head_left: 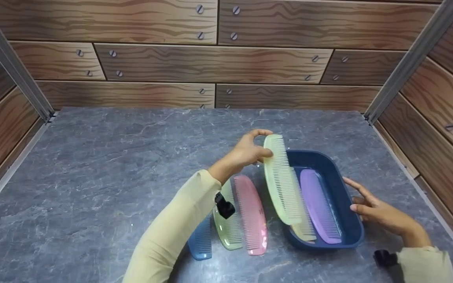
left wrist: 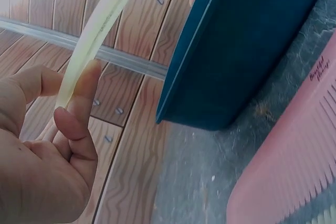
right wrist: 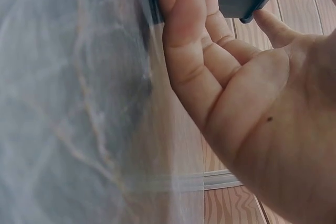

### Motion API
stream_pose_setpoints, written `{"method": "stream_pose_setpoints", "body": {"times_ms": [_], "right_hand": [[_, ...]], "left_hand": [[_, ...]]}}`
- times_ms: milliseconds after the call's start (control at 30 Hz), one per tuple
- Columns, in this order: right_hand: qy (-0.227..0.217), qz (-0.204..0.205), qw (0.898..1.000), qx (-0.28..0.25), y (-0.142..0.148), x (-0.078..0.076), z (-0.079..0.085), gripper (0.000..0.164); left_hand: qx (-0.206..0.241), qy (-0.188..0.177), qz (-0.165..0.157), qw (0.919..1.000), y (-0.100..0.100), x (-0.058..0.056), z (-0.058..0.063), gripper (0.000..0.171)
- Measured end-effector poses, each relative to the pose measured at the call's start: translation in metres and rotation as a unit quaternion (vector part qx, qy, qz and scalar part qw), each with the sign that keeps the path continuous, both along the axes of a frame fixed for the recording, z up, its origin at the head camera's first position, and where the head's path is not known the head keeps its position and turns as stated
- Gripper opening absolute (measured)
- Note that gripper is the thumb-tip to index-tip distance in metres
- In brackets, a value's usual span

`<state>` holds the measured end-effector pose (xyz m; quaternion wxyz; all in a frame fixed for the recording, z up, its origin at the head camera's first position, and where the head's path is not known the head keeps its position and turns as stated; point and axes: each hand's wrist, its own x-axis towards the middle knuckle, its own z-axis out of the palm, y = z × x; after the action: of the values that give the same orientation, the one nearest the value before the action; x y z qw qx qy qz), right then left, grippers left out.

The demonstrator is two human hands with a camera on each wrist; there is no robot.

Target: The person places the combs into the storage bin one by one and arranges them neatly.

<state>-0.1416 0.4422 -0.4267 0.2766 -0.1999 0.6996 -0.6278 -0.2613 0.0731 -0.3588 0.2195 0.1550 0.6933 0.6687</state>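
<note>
My left hand (head_left: 248, 149) pinches a pale green comb (head_left: 277, 177) near its top end, fingers on one face and thumb on the other. The comb is tilted above the left rim of a dark blue plastic tub (head_left: 352, 212). Inside the tub lie a purple comb (head_left: 317, 204) and a pale yellow comb (head_left: 303, 228), the latter partly hidden by the green one. My right hand (head_left: 383, 212) rests its fingertips against the tub's right side. In the right wrist view, the fingers (right wrist: 184, 24) touch the tub's outer wall.
Left of the tub, a pink comb (head_left: 252, 216), a second green comb (head_left: 226, 232) and a blue comb (head_left: 201, 239) lie side by side on the grey marbled table (head_left: 112, 157). The left forearm partly covers the blue and green ones. Wood-patterned panels (head_left: 163, 63) surround the table.
</note>
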Motion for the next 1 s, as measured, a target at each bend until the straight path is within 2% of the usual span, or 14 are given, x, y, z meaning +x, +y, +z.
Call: {"method": "stream_pose_setpoints", "body": {"times_ms": [200,467,633,833,1000], "right_hand": [[0.01,-0.004,1.0,0.01,-0.001,-0.001,0.001,0.071],[0.0,-0.013,1.0,0.028,0.0,-0.001,-0.001,0.071],[0.001,-0.016,0.999,0.044,0.0,-0.002,-0.002,0.071],[0.005,-0.025,0.997,0.073,0.0,-0.001,-0.001,0.072],[0.007,-0.028,0.997,0.077,0.0,0.002,0.002,0.072]], "left_hand": [[0.008,-0.008,0.006,0.9999,0.016,0.0,-0.003,0.057],[0.026,-0.016,0.002,0.9995,0.038,0.001,-0.011,0.058],[0.018,-0.006,-0.001,0.9998,0.05,0.002,-0.018,0.057],[0.004,-0.012,-0.011,0.9999,0.059,0.003,-0.027,0.054],[-0.001,-0.007,-0.006,1.0,0.071,0.006,-0.027,0.053]]}}
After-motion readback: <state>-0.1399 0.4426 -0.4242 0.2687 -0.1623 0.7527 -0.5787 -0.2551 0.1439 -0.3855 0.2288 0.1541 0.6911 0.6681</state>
